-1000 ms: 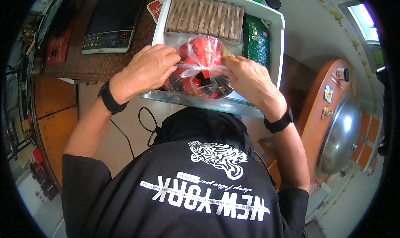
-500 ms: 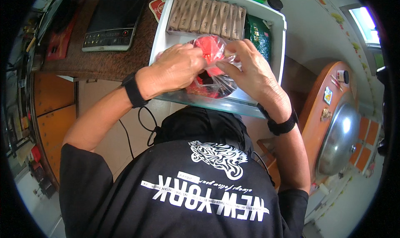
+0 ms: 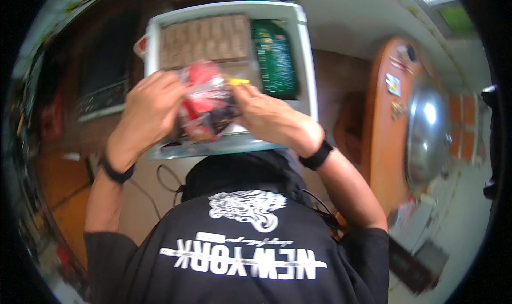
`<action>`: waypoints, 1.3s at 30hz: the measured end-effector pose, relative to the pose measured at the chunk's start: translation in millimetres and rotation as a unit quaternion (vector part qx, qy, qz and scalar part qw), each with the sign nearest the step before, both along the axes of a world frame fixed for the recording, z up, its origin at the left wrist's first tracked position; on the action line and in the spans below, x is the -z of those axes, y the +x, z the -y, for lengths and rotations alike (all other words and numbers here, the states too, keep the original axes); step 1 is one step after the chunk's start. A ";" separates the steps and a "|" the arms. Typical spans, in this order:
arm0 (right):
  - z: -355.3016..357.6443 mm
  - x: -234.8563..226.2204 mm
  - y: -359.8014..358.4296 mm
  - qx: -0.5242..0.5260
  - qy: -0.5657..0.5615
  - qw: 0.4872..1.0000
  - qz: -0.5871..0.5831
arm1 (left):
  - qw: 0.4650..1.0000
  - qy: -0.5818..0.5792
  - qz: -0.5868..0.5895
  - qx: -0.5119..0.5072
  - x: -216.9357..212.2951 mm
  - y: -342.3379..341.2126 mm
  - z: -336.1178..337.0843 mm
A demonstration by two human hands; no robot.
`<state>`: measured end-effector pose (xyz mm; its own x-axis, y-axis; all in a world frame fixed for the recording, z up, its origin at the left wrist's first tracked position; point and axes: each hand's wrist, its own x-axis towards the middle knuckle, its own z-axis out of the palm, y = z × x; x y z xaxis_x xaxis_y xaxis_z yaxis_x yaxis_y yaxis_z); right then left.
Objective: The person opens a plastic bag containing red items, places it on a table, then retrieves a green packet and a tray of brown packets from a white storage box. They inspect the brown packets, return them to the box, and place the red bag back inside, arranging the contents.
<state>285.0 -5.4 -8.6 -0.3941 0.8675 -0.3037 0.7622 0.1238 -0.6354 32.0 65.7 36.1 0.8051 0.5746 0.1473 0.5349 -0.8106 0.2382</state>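
Note:
My left hand (image 3: pixel 146 109) and my right hand (image 3: pixel 266 112) both grip a clear plastic bag (image 3: pixel 205 104) with red and dark contents, holding it over the near end of a white plastic bin (image 3: pixel 306 53). The hands pinch the bag from either side, left at its left edge, right at its upper right. Inside the bin lies a row of brown packets (image 3: pixel 205 37) at the far left and a green packet (image 3: pixel 273 59) at the far right. The picture is motion-blurred. Both wrists wear black bands.
A dark flat appliance (image 3: pixel 101 85) sits on the brown counter left of the bin. To the right stands an orange wooden board (image 3: pixel 389 123) with a shiny metal lid (image 3: pixel 429 133). Wooden cabinet fronts (image 3: pixel 58 197) are at lower left.
The bag has been lifted a little and turned; my hands shifted from cupping it to pinching its sides. The camera view swung and blurred.

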 end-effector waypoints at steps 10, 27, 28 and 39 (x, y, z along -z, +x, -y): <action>64.0 -40.4 60.9 0.137 0.176 0.973 -0.057 | 0.988 -0.155 -0.010 -0.013 3.1 5.2 4.7; 267.5 -30.7 258.5 0.462 0.194 0.863 0.065 | 0.990 -0.079 0.051 -0.101 -14.8 30.4 75.7; 294.1 -30.6 278.5 0.477 0.179 0.856 0.095 | 0.989 -0.070 0.051 -0.118 -13.9 36.7 85.8; 607.3 8.6 506.2 0.642 0.099 0.670 0.360 | 0.978 -0.046 -0.032 -0.203 27.3 49.8 158.3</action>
<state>791.1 -612.6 -17.2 0.9017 0.4029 0.1569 0.4217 -0.8996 -0.1132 81.8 -92.7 8.8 0.5138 0.8571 0.0367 0.8243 -0.5050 0.2560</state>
